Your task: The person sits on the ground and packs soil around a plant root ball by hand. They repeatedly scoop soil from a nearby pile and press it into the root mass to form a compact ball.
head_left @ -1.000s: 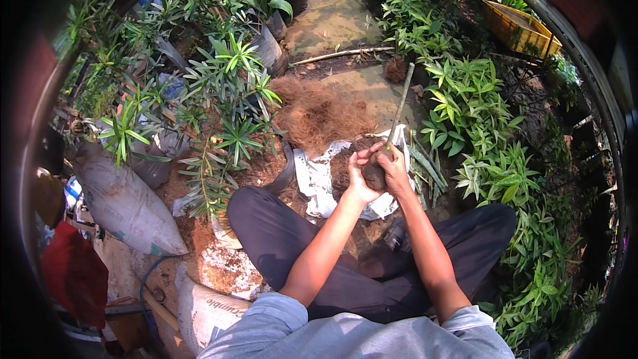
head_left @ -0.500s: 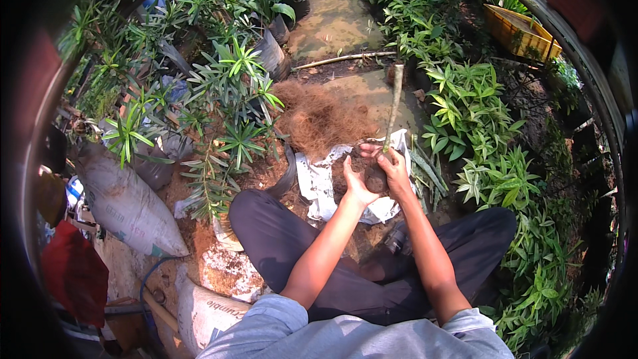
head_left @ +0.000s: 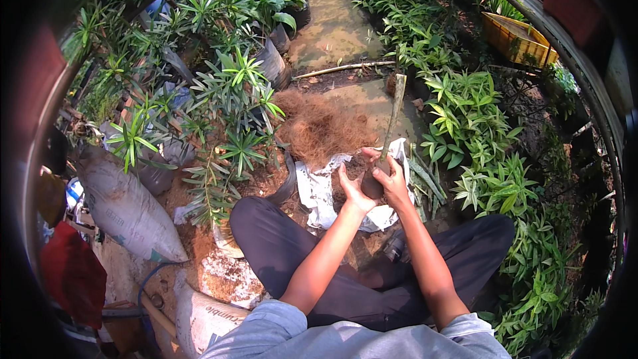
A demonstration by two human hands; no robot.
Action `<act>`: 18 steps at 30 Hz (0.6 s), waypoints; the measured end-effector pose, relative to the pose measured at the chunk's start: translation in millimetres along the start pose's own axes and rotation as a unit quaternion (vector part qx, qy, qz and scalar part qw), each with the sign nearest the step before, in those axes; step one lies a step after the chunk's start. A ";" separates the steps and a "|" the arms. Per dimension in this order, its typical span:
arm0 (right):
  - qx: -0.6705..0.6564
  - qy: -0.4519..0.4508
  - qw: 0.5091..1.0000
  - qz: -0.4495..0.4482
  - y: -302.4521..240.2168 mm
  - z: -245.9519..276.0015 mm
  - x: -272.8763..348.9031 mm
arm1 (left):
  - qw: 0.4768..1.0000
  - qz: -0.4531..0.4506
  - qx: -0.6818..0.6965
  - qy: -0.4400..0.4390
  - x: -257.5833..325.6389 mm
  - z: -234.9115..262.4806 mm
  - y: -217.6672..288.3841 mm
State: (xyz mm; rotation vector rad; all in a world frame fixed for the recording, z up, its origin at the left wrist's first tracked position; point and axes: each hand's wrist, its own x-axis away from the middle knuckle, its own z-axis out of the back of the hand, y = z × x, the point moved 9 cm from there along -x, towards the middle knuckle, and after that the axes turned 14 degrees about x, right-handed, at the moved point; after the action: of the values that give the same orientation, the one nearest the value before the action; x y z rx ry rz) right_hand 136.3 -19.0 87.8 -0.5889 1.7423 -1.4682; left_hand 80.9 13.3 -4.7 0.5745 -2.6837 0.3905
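Note:
Between my two hands is a dark ball of soil [head_left: 372, 187], packed round the lower end of a cut plant stem [head_left: 395, 113]. The stem is bare and stands up from the ball with a slight lean to the right. My left hand [head_left: 357, 193] cups the ball from the left, its thumb side raised. From the right, my right hand [head_left: 395, 183] wraps the ball and the stem base, thumb on the near side. Beneath them, a crumpled white sheet [head_left: 318, 203] holds loose brown soil [head_left: 339, 189], partly hidden by my hands.
Brown coir fibre [head_left: 325, 129] is heaped beyond the sheet. More cut stems [head_left: 427, 179] lie to its right. Leafy plants [head_left: 492, 166] line the right side, potted plants [head_left: 239, 93] the left. Filled sacks [head_left: 129, 209] lie at the left. A yellow crate [head_left: 518, 40] sits far right.
My hands have shifted slightly down and left with the soil ball. The stem's top has dropped a little and leans slightly more to the right.

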 end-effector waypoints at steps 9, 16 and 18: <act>0.100 0.036 0.987 -0.122 33.1 2.0 7.1 | 0.995 -0.035 0.042 0.082 3.5 21.3 -1.8; -0.040 0.006 0.998 -0.044 11.5 -4.9 2.8 | 0.997 -0.045 0.055 -0.006 20.2 -21.5 -9.3; -0.036 -0.022 0.998 -0.051 18.4 -18.2 9.7 | 0.997 -0.070 0.023 0.004 14.5 -8.9 -2.4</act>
State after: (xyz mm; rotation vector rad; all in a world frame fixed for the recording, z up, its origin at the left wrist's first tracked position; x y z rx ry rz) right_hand 118.5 -11.0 68.3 -0.7520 1.7603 -1.4554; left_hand 72.3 9.3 9.6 0.7673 -2.6140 0.4145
